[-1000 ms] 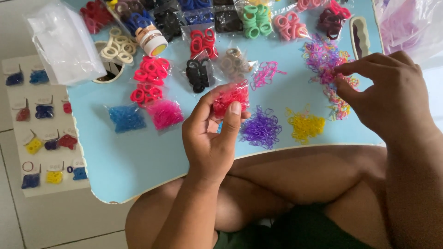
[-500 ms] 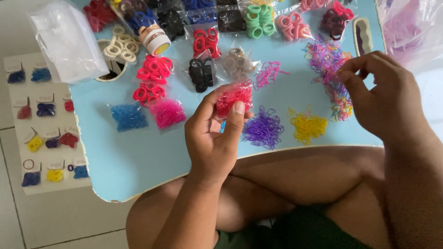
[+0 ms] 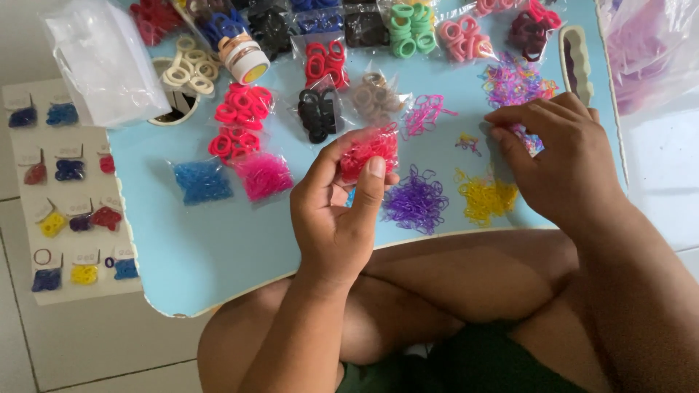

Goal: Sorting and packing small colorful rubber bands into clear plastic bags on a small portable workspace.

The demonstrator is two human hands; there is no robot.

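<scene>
pinching a small bag of red bands (image 3: pixel 370 151) above the blue surface (image 3: pixel 218 247), the left hand (image 3: pixel 336 215) has stayed put; the right hand (image 3: pixel 557 164), fingertips pressed together, has dropped from the mixed-colour band pile (image 3: pixel 513 78) toward the yellow bands (image 3: pixel 486 196).

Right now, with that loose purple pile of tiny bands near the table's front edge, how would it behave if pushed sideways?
The purple band pile is a loose tangle of thin loops, so it would probably smear and scatter rather than slide as one. The bands look very light and floppy; a few may cling to fingers. It sits close to the blue table's edge, so strays could drop off.
</scene>
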